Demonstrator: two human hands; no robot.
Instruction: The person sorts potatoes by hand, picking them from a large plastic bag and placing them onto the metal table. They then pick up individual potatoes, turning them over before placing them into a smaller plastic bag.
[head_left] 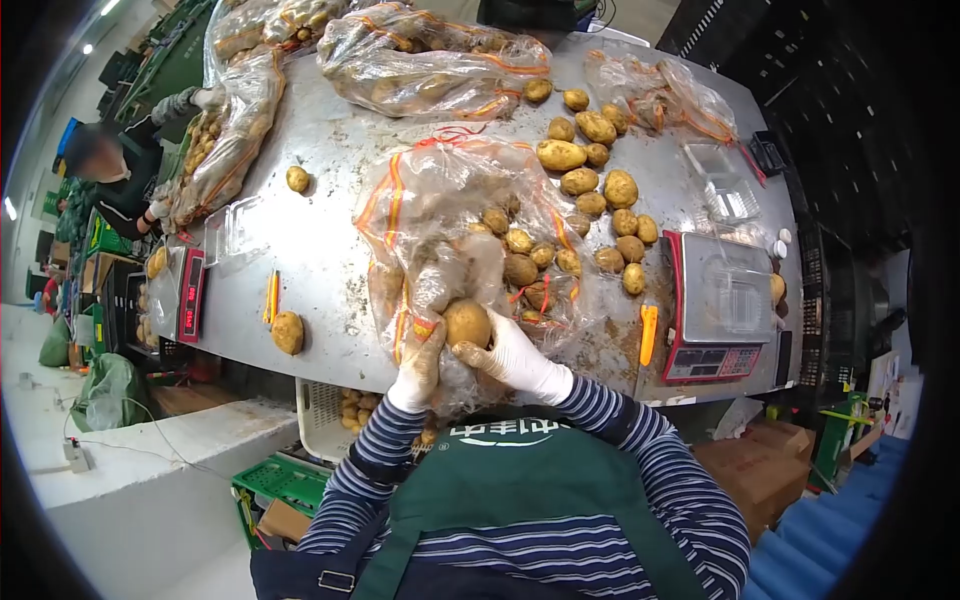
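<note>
Both my hands wear white gloves with dirt-stained fingers and meet at the table's near edge. Between them is a round brown potato (467,325). My right hand (515,358) closes on it from the right, its thumb beneath. My left hand (420,365) presses against its left side with curled fingers; whether it also pinches plastic is hidden. Just beyond lies a clear plastic bag (400,215) with orange stripes, its mouth spread around several potatoes (520,268). More loose potatoes (620,188) lie on the metal table (320,240) to the bag's right.
On the right, a red-edged scale (715,362) carries clear plastic boxes (745,302); an orange cutter (648,335) lies beside it. Another scale (190,295) stands left. Filled bags (430,75) line the back. At far left a person (125,175) handles a bag. Below sits a white crate (318,420).
</note>
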